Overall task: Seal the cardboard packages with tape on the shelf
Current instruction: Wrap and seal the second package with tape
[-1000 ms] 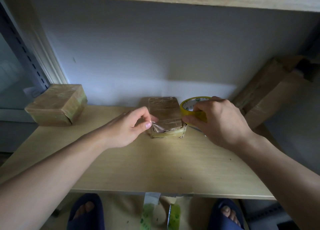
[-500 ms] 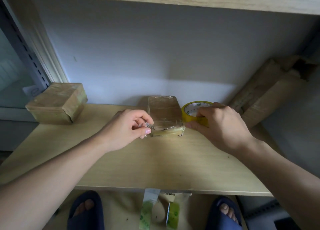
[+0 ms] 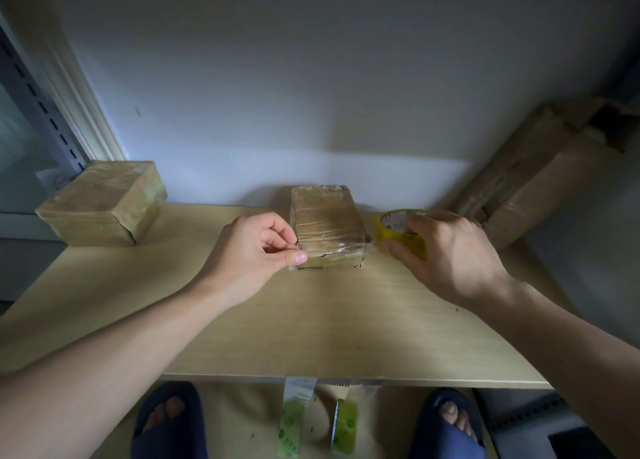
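- The box stands on the shelf near the back wall, wrapped in clear tape, and serves as my landmark.
- My left hand sits at the box's left front corner, thumb and forefinger pinched together on the loose end of the tape strip that runs across the box's front face.
- My right hand is just right of the box, fingers curled round the yellow tape roll, which rests on the shelf beside the box's right side.
- A second box lies well to the left of the box, at the shelf's back left corner, also taped.
- A long carton leans against the wall well to the right of the box, behind my right hand.
- Below the shelf's front edge, nearer me than the box, I see my slippers and some green-printed packets on the floor.
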Demonstrator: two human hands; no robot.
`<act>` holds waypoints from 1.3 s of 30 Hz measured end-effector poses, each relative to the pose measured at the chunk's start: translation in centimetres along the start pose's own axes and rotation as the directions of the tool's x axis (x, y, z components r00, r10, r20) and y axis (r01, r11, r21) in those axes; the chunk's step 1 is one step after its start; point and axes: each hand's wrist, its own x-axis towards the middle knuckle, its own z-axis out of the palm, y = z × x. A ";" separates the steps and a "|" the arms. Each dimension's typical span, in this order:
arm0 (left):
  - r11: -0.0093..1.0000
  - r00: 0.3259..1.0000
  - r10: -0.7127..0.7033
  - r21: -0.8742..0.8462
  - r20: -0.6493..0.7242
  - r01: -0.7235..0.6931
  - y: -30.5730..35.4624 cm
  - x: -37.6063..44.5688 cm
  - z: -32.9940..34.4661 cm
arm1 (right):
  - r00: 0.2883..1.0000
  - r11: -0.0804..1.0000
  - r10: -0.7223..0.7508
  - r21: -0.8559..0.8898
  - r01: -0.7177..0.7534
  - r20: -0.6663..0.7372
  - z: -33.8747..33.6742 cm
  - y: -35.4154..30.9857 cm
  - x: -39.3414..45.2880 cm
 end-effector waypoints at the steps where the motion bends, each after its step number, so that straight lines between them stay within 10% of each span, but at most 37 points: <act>1: 1.000 1.000 -0.007 0.004 -0.001 0.007 0.0 0.0 0.1 | 1.000 1.000 0.000 -0.009 0.000 0.003 0.2 0.1 0.1; 32: 0.993 0.995 0.079 0.089 0.053 -0.084 -3.8 2.1 0.2 | 0.999 0.995 0.011 -0.102 -0.007 0.036 3.8 0.9 0.9; 39: 0.925 0.961 0.274 0.288 -0.048 -0.249 -3.3 2.3 1.2 | 0.998 0.995 0.024 -0.098 -0.019 0.051 5.4 0.7 1.3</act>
